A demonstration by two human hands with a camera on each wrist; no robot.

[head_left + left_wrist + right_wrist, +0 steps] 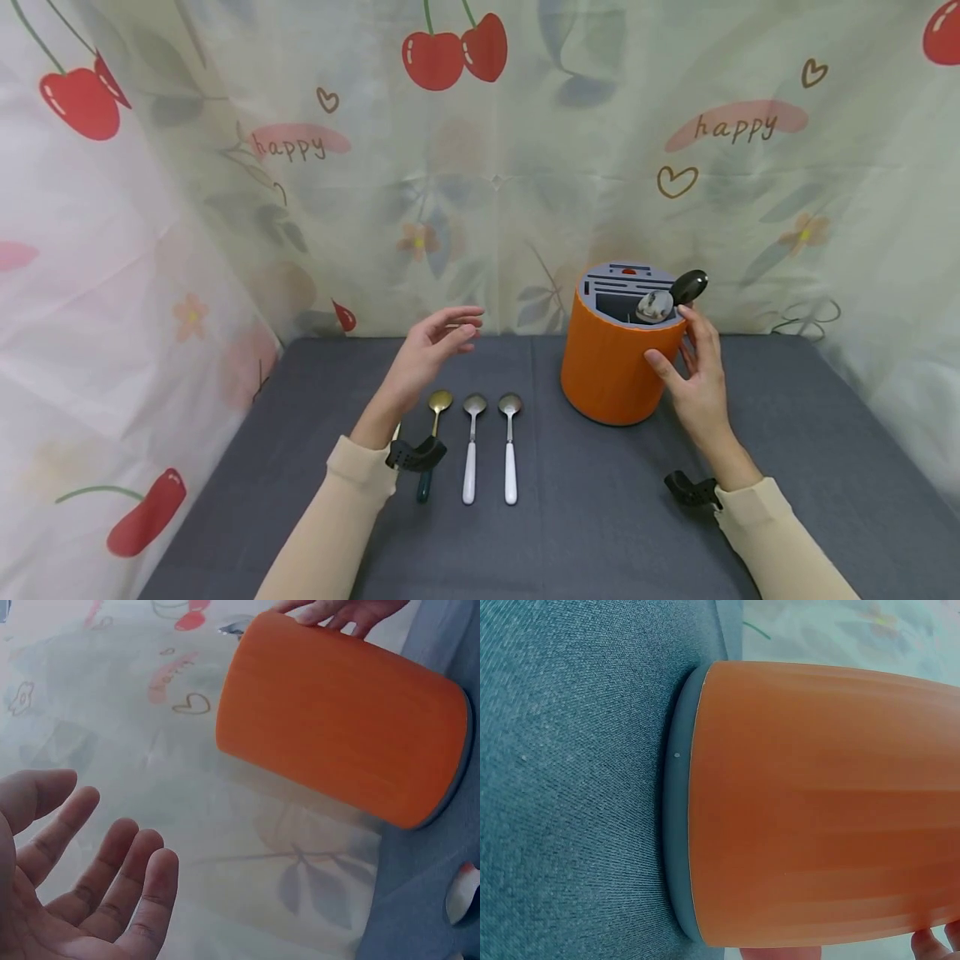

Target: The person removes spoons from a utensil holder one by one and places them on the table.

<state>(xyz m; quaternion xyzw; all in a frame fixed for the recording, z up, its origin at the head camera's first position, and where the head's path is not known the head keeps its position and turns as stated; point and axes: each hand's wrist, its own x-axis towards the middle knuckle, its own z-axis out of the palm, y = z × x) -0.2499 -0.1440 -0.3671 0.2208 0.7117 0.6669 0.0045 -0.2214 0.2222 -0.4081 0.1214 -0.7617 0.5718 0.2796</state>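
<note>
An orange knife block with a grey slotted top stands on the table. My right hand holds its right side, thumb on the front wall and forefinger at the rim. Two spoon bowls show above the top opening, a shiny silver one and a dark one. Left of the block, my left hand hovers with relaxed fingers and holds nothing. Below it lie a gold spoon with a dark green handle and two white-handled spoons. Another gold-coloured utensil is mostly hidden behind the left wrist.
A dark grey cloth covers the table. Printed curtains hang close behind it and on the left. Each wrist wears a black strap mount. A thin cord hangs at the table's back right.
</note>
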